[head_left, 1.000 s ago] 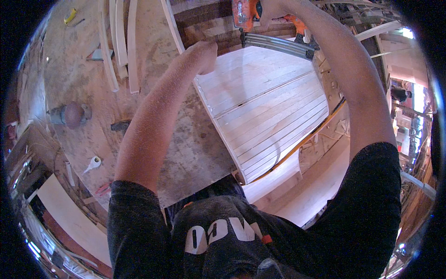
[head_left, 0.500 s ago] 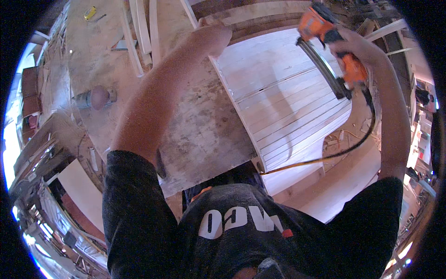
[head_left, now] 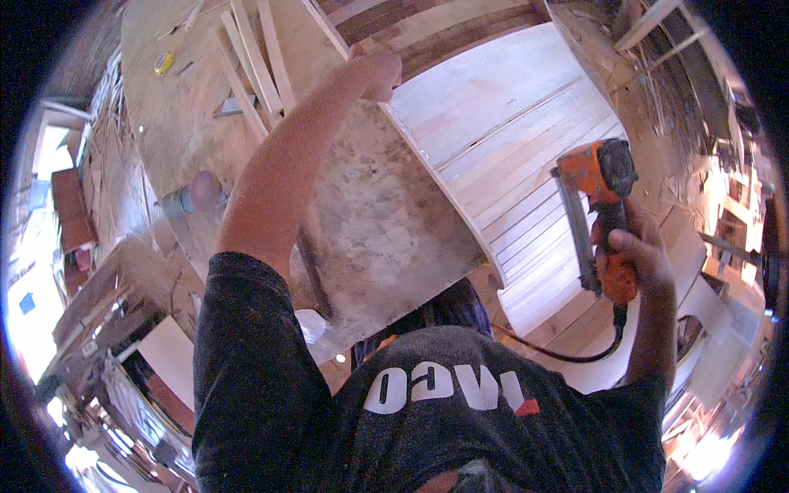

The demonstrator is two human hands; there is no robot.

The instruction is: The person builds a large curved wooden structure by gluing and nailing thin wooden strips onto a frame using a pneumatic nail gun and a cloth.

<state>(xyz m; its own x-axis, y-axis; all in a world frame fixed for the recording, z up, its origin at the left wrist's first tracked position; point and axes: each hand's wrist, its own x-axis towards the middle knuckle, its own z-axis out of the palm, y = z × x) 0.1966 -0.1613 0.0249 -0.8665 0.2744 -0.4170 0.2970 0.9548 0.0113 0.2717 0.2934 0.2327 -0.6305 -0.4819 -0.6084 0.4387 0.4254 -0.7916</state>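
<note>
My left hand (head_left: 376, 74) is closed at the upper edge of a long pale wooden side board (head_left: 444, 189), its fingertips partly hidden. To the right of that board lies a panel of narrow light planks (head_left: 518, 123), with a darker wooden section (head_left: 444, 25) beyond it. My right hand (head_left: 637, 242) grips the handle of an orange and black nail gun (head_left: 596, 168), held over the panel's lower right part with its long magazine angled downward and a hose (head_left: 563, 353) trailing from its base toward my body.
On the left is a stained plywood work surface (head_left: 370, 205) with loose strips (head_left: 255, 57), a yellow tape measure (head_left: 164, 64) and a cylindrical object (head_left: 177, 205). Offcuts and boards (head_left: 168, 353) lie lower left. Timber lengths (head_left: 645, 25) stand at the upper right.
My right hand has brought the nail gun down and rightward from the top of the panel and turned it upright. My left hand stays at the board's edge.
</note>
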